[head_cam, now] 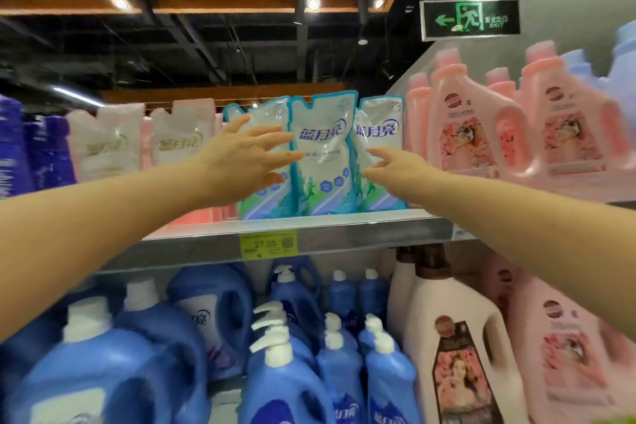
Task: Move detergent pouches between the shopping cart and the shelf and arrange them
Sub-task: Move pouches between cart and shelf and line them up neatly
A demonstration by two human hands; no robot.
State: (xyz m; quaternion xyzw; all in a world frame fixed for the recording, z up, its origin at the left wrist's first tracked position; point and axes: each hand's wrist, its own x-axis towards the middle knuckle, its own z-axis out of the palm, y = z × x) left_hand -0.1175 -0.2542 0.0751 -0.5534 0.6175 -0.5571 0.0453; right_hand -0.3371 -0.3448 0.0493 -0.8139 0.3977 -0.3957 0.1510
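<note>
Head view: at 6 o'clock, nearest, blue pump bottles (285, 372) crowd the lower tier. Above them both bare forearms stretch up and forward to the shelf (344, 234), whose edge carries a yellow price tag (268, 246). The left hand (241, 157) is spread flat, fingers straight and fanned, over the left pouch (272, 112), with fingertips at the left edge of the middle pouch (323, 148). The right hand (395, 165), fingers loosely extended and gripping nothing, reaches the seam between the middle pouch and the right pouch (378, 124); contact there is unclear. All three pouches stand upright at the shelf front. Pale pouches (106, 144) stand at 9 o'clock, pink jugs (475, 127) at 3 o'clock.
</note>
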